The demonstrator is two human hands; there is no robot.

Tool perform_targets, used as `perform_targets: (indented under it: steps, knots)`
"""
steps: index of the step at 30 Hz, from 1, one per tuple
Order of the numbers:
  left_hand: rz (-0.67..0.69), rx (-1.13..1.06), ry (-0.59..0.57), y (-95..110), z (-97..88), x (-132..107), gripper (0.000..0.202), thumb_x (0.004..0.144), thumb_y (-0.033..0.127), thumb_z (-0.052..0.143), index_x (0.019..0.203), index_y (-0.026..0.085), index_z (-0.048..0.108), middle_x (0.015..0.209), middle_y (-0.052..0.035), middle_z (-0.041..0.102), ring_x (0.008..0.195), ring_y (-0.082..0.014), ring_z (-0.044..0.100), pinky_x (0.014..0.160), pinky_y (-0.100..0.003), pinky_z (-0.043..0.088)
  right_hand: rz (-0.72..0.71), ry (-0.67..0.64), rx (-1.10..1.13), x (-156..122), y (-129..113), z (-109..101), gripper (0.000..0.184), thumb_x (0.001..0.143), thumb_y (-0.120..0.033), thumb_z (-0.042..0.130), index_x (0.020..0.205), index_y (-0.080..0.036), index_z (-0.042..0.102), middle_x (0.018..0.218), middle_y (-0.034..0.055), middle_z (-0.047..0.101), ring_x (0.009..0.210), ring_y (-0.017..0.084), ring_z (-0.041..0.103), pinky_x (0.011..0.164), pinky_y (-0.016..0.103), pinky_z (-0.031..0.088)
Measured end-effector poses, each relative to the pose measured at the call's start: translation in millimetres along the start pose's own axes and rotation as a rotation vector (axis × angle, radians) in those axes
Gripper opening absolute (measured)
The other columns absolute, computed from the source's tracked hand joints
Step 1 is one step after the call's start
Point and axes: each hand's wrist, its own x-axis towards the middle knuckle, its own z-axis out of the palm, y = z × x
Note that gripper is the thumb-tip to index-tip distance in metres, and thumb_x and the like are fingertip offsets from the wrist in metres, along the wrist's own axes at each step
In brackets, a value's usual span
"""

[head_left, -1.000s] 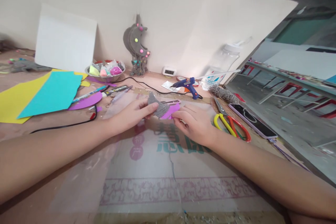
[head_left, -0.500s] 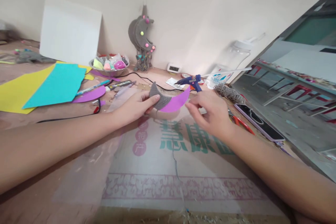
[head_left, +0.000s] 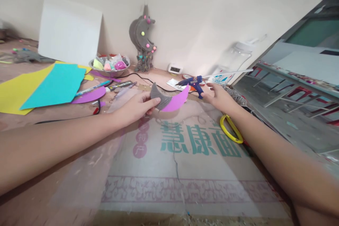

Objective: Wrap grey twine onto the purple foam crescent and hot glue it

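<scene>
My left hand [head_left: 134, 107] pinches a crescent-shaped cutout [head_left: 169, 100], purple with grey twine wound over its left half, and holds it a little above the printed cardboard sheet [head_left: 185, 169]. My right hand [head_left: 221, 98] is stretched out to the right of it, fingers apart and holding nothing. It is right beside the blue glue gun [head_left: 192, 83], just short of the handle. The yellow-handled scissors [head_left: 231, 130] lie under my right forearm.
A finished grey crescent ornament [head_left: 143, 39] leans on the wall. A metal bowl of coloured bits [head_left: 109, 65], yellow and teal paper sheets [head_left: 50, 86], a pen, a purple cutout [head_left: 88, 96], a twine ball [head_left: 233, 93], a small digital clock [head_left: 174, 69] and a plastic jar [head_left: 238, 56] surround the work area.
My right hand let go of the crescent's purple tip and moved right and away to the glue gun. My left hand lifted the crescent slightly and keeps holding it.
</scene>
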Motion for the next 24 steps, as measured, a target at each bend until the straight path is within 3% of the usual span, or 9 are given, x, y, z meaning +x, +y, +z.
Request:
perform_targets:
  steps: [5, 9, 14, 20, 24]
  knots:
    - [0.012, 0.01, -0.006, -0.4, 0.0, 0.0, 0.031, 0.087, 0.04, 0.051, 0.067, 0.018, 0.042, 0.054, 0.0059, 0.042, 0.044, -0.0059, 0.039, 0.042, -0.019, 0.028, -0.022, -0.113, 0.258, -0.3, 0.4, 13.7, 0.06, 0.081, -0.042, 0.057, 0.134, -0.014, 0.046, 0.13, 0.0138, 0.057, 0.114, 0.028, 0.058, 0.099, 0.043, 0.043]
    - [0.048, 0.07, -0.006, 0.4, -0.5, 0.8, 0.032, 0.087, 0.04, 0.05, 0.065, 0.017, 0.044, 0.054, 0.0052, 0.043, 0.046, -0.0064, 0.04, 0.045, -0.02, 0.03, 0.027, -0.06, 0.281, 1.5, 0.9, 22.9, 0.057, 0.08, -0.029, 0.058, 0.133, -0.011, 0.048, 0.121, 0.0128, 0.063, 0.105, 0.024, 0.062, 0.096, 0.038, 0.045]
    - [0.035, 0.079, -0.002, 0.9, 0.3, 0.9, 0.032, 0.087, 0.04, 0.049, 0.065, 0.018, 0.044, 0.054, 0.0051, 0.044, 0.046, -0.0071, 0.04, 0.044, -0.02, 0.029, 0.071, -0.01, 0.23, 1.8, 1.8, 23.8, 0.041, 0.074, -0.022, 0.061, 0.114, -0.016, 0.064, 0.106, 0.0084, 0.07, 0.091, 0.025, 0.064, 0.089, 0.041, 0.046]
    - [0.05, 0.059, -0.002, -1.3, -0.4, 1.0, 0.032, 0.088, 0.039, 0.049, 0.065, 0.017, 0.044, 0.055, 0.0048, 0.044, 0.047, -0.007, 0.04, 0.045, -0.021, 0.029, 0.142, 0.096, 0.292, -0.2, 1.1, 20.9, 0.033, 0.076, -0.029, 0.058, 0.106, -0.014, 0.059, 0.098, 0.0084, 0.07, 0.078, 0.019, 0.063, 0.075, 0.033, 0.049]
    - [0.059, 0.048, 0.008, -2.0, -1.3, 1.7, 0.032, 0.087, 0.04, 0.049, 0.065, 0.018, 0.044, 0.055, 0.0049, 0.045, 0.046, -0.007, 0.041, 0.045, -0.021, 0.03, 0.236, 0.18, 0.379, -2.0, 0.6, 15.9, 0.034, 0.075, -0.041, 0.061, 0.097, -0.016, 0.055, 0.069, 0.0046, 0.067, 0.063, 0.019, 0.06, 0.061, 0.031, 0.047]
